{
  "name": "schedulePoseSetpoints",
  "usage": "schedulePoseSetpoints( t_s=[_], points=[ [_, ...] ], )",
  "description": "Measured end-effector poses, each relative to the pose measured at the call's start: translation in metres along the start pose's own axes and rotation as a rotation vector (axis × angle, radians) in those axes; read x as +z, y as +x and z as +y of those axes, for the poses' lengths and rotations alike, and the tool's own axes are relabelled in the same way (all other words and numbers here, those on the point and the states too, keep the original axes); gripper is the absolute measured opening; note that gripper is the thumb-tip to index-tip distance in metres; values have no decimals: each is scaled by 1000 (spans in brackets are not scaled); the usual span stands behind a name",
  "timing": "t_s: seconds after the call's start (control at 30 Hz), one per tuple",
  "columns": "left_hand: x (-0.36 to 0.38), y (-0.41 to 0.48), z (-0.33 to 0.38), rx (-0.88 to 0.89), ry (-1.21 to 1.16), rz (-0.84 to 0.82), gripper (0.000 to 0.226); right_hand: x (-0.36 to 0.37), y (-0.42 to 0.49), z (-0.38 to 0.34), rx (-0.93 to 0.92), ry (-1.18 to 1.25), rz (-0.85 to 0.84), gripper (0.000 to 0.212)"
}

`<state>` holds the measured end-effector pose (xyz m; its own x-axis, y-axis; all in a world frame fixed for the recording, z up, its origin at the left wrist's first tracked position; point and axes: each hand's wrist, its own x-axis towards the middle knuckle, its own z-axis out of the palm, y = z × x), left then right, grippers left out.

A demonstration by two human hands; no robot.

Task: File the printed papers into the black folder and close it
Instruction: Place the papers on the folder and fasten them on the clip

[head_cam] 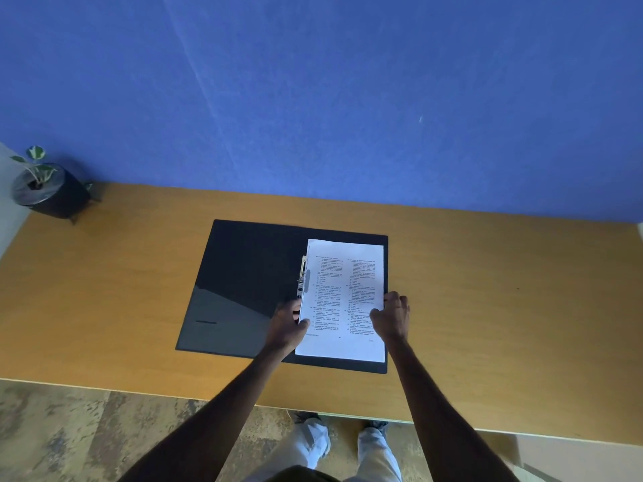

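Observation:
A black folder (pixel 243 273) lies open and flat on the wooden desk, its left cover bare and shiny. The printed papers (pixel 342 283), white sheets with two columns of text, rest over the folder's right half. A metal clip fastener (pixel 302 278) shows along the papers' left edge near the spine. My left hand (pixel 287 327) grips the papers' left edge low down, thumb on top. The right edge of the stack is pinched by my right hand (pixel 391 316) at about the same height.
The wooden desk (pixel 487 307) stands against a blue wall. A small potted plant (pixel 41 184) in a dark pot sits at the far left corner. The desk's front edge runs just above my shoes and the patterned floor.

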<state>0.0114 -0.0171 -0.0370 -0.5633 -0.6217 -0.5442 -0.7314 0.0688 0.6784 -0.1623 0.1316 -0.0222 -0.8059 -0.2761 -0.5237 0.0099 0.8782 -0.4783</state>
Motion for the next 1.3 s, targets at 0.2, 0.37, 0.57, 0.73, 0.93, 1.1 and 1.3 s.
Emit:
schedulePoseSetpoints(
  t_s=[0.2, 0.37, 0.57, 0.73, 0.93, 1.1, 1.3],
  points=[
    [5, 1, -4, 0, 24, 13, 56, -1, 3, 3, 6, 72, 9, 44],
    [8, -2, -5, 0, 21, 36, 58, -4, 4, 3, 27, 121, 5, 42],
    [11, -2, -5, -25, 13, 62, 57, -8, 6, 3, 43, 174, 2, 41],
    [14, -2, -7, -27, 10, 79, 56, -10, 7, 1, 26, 124, -13, 39],
    [16, -2, -5, -95, -30, 112, 52, -20, 11, -3, 14, 65, -36, 28],
    [26, -21, -9, -279, -301, 323, 60, -30, 16, -15, -46, -27, -36, 33],
    [45, -42, -27, -437, -586, 460, 52, -31, 19, -19, -16, -32, -21, 30]
  ],
)
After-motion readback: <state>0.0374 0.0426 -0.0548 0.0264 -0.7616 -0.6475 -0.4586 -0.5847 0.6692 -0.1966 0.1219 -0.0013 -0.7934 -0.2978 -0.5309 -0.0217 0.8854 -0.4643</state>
